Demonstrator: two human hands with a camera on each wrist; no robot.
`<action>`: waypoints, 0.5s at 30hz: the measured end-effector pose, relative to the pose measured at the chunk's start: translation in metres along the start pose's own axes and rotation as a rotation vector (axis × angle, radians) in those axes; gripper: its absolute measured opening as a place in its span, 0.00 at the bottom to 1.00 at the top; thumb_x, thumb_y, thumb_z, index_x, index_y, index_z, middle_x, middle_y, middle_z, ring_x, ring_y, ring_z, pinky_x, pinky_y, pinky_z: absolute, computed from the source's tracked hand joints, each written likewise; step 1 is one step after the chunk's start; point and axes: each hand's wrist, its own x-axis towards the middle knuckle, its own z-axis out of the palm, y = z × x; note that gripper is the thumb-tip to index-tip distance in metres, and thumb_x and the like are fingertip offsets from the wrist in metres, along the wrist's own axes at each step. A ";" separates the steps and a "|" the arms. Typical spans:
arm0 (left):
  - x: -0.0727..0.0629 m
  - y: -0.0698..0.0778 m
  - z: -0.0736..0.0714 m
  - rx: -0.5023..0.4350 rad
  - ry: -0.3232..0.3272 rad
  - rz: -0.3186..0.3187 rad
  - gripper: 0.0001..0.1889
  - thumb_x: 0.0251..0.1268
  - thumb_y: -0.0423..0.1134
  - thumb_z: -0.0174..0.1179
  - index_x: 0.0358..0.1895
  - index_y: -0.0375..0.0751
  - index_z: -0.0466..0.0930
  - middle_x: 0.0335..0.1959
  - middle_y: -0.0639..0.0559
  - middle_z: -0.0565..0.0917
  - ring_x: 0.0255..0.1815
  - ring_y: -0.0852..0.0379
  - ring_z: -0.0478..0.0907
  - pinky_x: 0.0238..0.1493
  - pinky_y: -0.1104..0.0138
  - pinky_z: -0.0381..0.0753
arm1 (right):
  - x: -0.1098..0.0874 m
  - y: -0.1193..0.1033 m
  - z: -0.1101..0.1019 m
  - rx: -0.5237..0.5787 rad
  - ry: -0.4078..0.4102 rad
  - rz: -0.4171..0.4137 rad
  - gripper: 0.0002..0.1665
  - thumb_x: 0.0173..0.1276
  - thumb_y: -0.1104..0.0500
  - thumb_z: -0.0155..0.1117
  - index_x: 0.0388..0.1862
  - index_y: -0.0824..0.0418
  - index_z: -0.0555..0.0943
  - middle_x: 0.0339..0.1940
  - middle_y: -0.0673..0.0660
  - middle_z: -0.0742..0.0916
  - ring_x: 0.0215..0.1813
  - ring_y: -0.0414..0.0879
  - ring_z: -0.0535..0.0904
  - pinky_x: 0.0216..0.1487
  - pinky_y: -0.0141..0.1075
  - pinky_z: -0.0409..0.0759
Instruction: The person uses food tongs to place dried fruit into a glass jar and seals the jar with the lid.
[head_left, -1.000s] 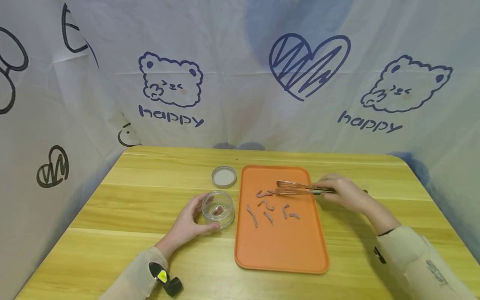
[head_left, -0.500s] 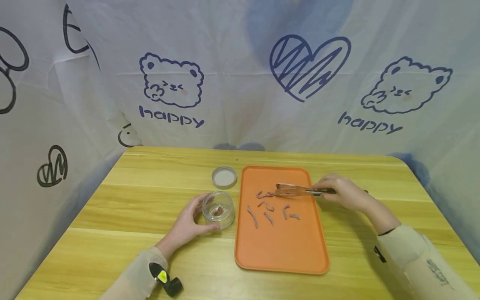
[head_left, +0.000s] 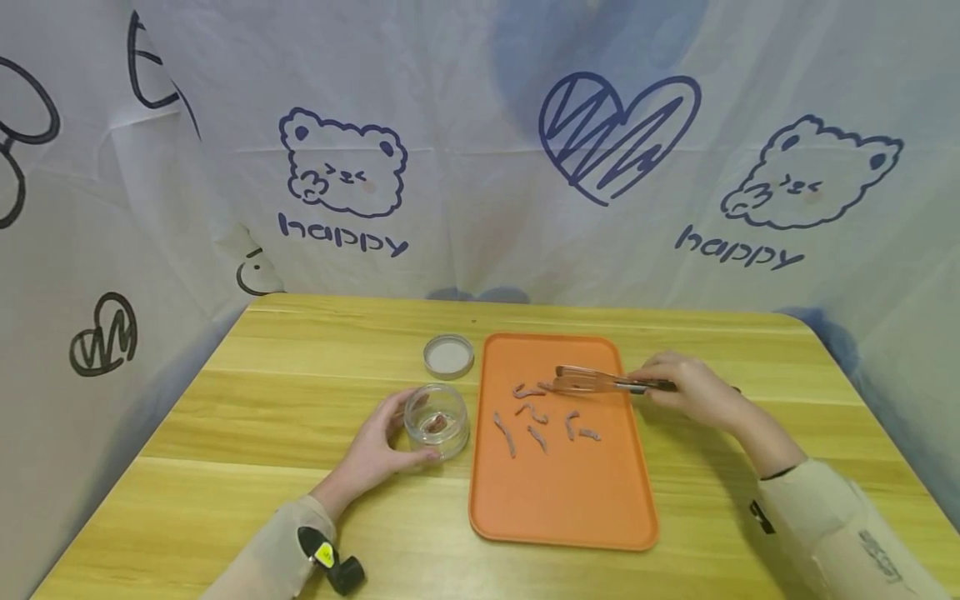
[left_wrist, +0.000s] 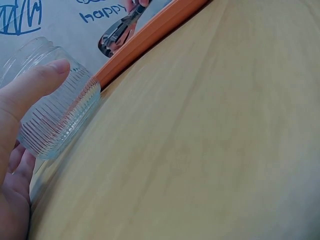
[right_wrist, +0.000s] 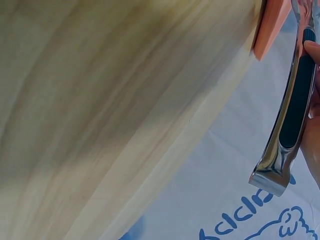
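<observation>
My left hand (head_left: 375, 446) curls round a small clear glass jar (head_left: 448, 443) standing on the table, thumb on its near side. A brownish-pink piece (head_left: 435, 423) lies inside it. In the left wrist view the jar (left_wrist: 62, 117) shows ribbed sides, with the thumb against them. My right hand (head_left: 693, 390) grips metal tongs (head_left: 592, 381) by their dark-padded handles (right_wrist: 297, 105). The tong arms are pressed together over the upper part of an orange tray (head_left: 562, 508). Their tips meet a small worm-like strip (head_left: 546, 387); whether they pinch it is too small to tell.
Several greyish-pink worm-like strips lie on the tray, among them a long one (head_left: 506, 435) at the left and a curled one (head_left: 528, 391) beside the tong tips. A round lid (head_left: 448, 355) lies behind the jar. A printed cloth (head_left: 465, 167) hangs behind the table.
The tongs' arms have come together from a spread position. Since then my right hand and the tongs have shifted very slightly right. My left hand and the jar stay in place.
</observation>
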 end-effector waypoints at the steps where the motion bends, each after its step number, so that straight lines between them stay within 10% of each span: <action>1: 0.000 0.000 0.000 -0.001 -0.001 0.001 0.44 0.43 0.30 0.76 0.67 0.35 0.62 0.64 0.36 0.69 0.66 0.41 0.65 0.69 0.55 0.63 | 0.000 -0.001 0.000 0.005 0.001 0.007 0.18 0.61 0.70 0.66 0.51 0.62 0.83 0.43 0.55 0.84 0.39 0.45 0.77 0.32 0.39 0.78; 15: 0.001 -0.002 0.000 -0.007 -0.002 0.018 0.43 0.43 0.28 0.75 0.66 0.34 0.63 0.64 0.35 0.69 0.66 0.40 0.65 0.68 0.55 0.63 | 0.000 -0.010 -0.011 0.002 0.053 0.035 0.15 0.61 0.70 0.66 0.48 0.64 0.84 0.41 0.56 0.84 0.38 0.45 0.77 0.31 0.37 0.77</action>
